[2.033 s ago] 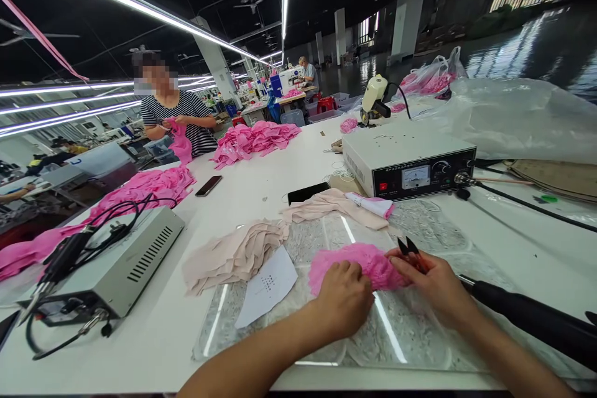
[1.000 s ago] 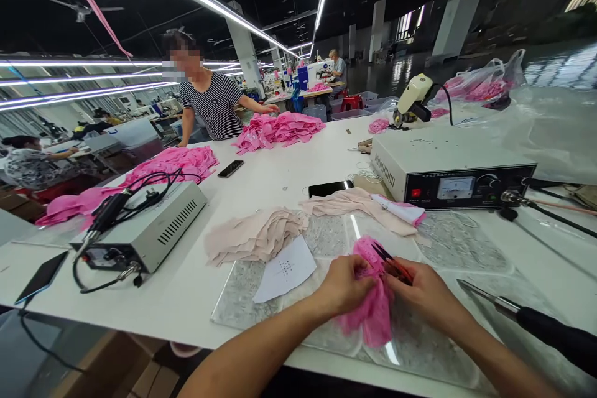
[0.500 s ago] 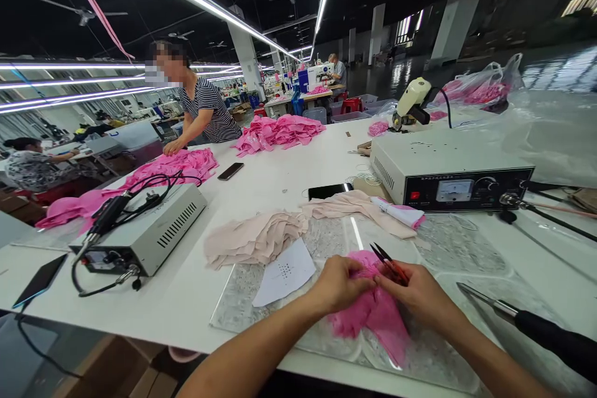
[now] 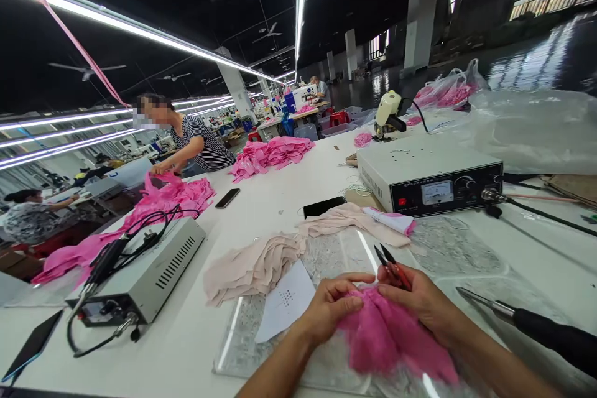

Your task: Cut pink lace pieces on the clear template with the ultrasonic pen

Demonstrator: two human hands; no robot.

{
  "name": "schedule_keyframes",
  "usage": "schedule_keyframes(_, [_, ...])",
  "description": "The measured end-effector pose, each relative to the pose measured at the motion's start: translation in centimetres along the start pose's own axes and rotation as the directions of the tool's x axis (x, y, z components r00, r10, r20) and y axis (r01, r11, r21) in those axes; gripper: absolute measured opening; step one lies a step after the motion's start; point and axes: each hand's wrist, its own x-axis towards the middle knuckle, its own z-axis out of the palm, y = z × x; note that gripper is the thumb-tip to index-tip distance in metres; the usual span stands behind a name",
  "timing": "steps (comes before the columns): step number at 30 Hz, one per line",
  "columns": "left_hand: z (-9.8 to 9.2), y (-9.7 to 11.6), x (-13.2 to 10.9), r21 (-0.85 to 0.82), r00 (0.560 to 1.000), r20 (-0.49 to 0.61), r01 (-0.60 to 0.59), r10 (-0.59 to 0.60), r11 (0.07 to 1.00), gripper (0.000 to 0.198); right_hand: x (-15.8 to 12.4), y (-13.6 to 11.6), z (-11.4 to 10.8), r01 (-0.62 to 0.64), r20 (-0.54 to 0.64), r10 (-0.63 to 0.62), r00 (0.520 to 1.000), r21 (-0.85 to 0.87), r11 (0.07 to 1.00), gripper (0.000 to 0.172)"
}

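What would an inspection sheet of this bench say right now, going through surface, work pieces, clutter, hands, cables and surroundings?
Surface: white table with a clear textured mat at the near edge.
Job's things: pink lace piece on the mat; thread snips.
Clutter: beige fabric stack, paper slip, two phones, pink fabric piles.
Grippers: left hand pinches the lace; right hand holds the snips against it.
Cables: black leads coiled on the grey control box; a cable runs right from the white metered unit; black-handled wand lies at right.
Surroundings: a person in a striped top handles pink fabric; plastic bags behind.
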Motion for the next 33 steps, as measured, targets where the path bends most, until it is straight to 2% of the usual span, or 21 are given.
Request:
schedule_keyframes(3, [0.4,-0.9,0.1,-0.105,0.998,0.051,-0.017,0.022,0.994,0.042,0.1,0.7,0.8,-0.001,-0.009,0.002,1.0,0.096,0.995,0.054])
schedule_keyframes(6, [0.4,-1.2,0.1,-0.137,0.995,0.077,-0.055,0.066,0.989,0.037,0.2,0.9,0.8,0.003,-0.012,-0.001,1.0,0.139,0.99,0.053])
schedule_keyframes(10, [-0.7,-0.8,-0.5,-0.094,0.988,0.104,-0.101,0.111,0.99,0.026,-0.9,0.0,-1.0,-0.003,-0.012,0.005,1.0,0.12,0.993,0.053])
schedule_keyframes(13, [-1.7,-0.2,-0.9,-0.037,0.984,0.129,-0.121,0.125,0.992,0.022,-2.7,0.0,-1.9,-0.093,0.047,0.091,0.995,0.053,0.994,0.056])
schedule_keyframes(17, [-2.3,0.5,-1.2,0.029,0.979,0.172,-0.118,0.112,0.993,0.021,-4.8,2.0,-0.6,-0.164,0.154,0.161,0.975,0.003,0.987,0.06])
schedule_keyframes(21, [-2.2,1.0,-1.3,0.071,0.976,0.209,-0.085,0.068,0.994,0.024,-5.4,3.1,1.0,-0.176,0.148,0.169,0.975,0.041,0.983,0.064])
schedule_keyframes(27, [-2.3,1.6,-1.3,0.117,0.977,0.212,-0.054,0.028,0.992,0.033,-5.2,2.6,1.2,-0.252,0.213,0.244,0.946,0.01,0.968,0.069])
schedule_keyframes(33, [-2.3,2.1,-1.3,0.159,0.971,0.24,-0.044,0.005,0.986,0.037,-4.7,3.3,1.0,-0.206,0.305,0.206,0.93,-0.033,0.978,0.069])
